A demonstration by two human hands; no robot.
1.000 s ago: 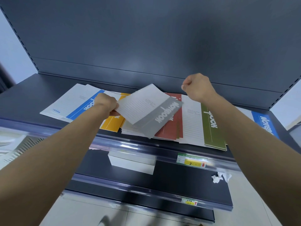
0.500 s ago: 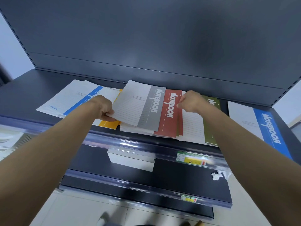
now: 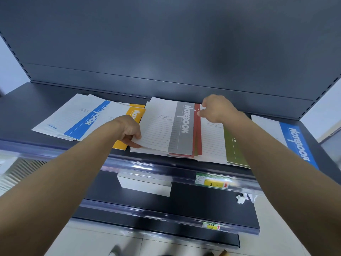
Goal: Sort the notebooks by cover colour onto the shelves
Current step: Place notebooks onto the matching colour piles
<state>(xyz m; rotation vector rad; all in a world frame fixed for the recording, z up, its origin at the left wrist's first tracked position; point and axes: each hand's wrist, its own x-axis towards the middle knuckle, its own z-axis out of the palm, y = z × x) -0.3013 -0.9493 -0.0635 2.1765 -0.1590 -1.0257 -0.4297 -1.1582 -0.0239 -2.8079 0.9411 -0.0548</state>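
Observation:
A grey-striped notebook [image 3: 166, 126] lies on top of a pile in the middle of the top shelf [image 3: 36, 100], over a red notebook [image 3: 197, 137] of which only the right strip shows. My left hand [image 3: 129, 130] grips the grey notebook's near left edge. My right hand [image 3: 215, 108] has curled fingers at the far right corner, against the red strip; whether it pinches a cover is unclear. A yellow notebook [image 3: 134, 111] lies to the left and a green one [image 3: 234, 150] to the right. Blue notebooks lie at the far left [image 3: 86, 119] and the far right [image 3: 299, 143].
The shelf's dark back panel rises just behind the pile. A clear price rail with a yellow-green label [image 3: 212, 182] runs along the front edge. On the lower shelf stand a white box [image 3: 145, 185] and a crumpled paper scrap [image 3: 241, 198].
The grey notebook has swung from tilted to square and slid right, covering most of the red one. My right hand came down from the back panel to the pile's far right corner.

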